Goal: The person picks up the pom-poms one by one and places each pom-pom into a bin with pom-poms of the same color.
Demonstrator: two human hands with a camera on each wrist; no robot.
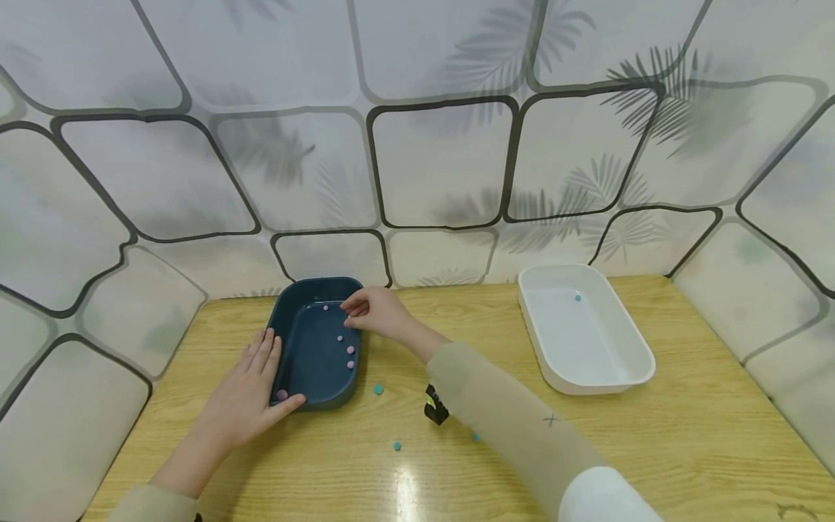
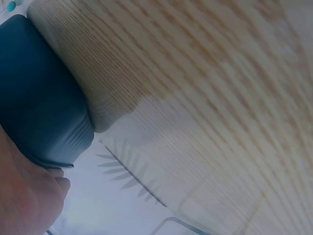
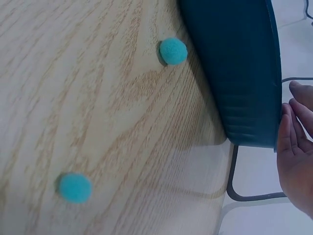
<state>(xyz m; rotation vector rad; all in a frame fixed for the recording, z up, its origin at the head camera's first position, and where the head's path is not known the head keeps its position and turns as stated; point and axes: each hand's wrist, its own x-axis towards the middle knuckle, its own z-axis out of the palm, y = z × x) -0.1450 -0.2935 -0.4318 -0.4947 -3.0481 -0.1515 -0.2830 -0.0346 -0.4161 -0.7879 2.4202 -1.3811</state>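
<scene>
In the head view, a dark blue tray (image 1: 314,404) stands on the wooden table with several pink pompoms (image 1: 351,350) inside, mostly along its right side. My left hand (image 1: 241,395) rests against the tray's left rim, fingers straight, thumb at the front corner. Over the right rim, my right hand (image 1: 380,312) pinches a small pink pompom (image 1: 347,322) between thumb and fingertips. The right wrist view shows the right hand (image 3: 297,142) at the tray's edge; the rim hides the pompom there.
Teal pompoms (image 1: 378,389) lie on the table, one (image 1: 476,437) close to the right sleeve. A white tray (image 1: 590,388) at the right holds one teal pompom (image 1: 578,298). A patterned backdrop (image 1: 443,167) rises behind the table.
</scene>
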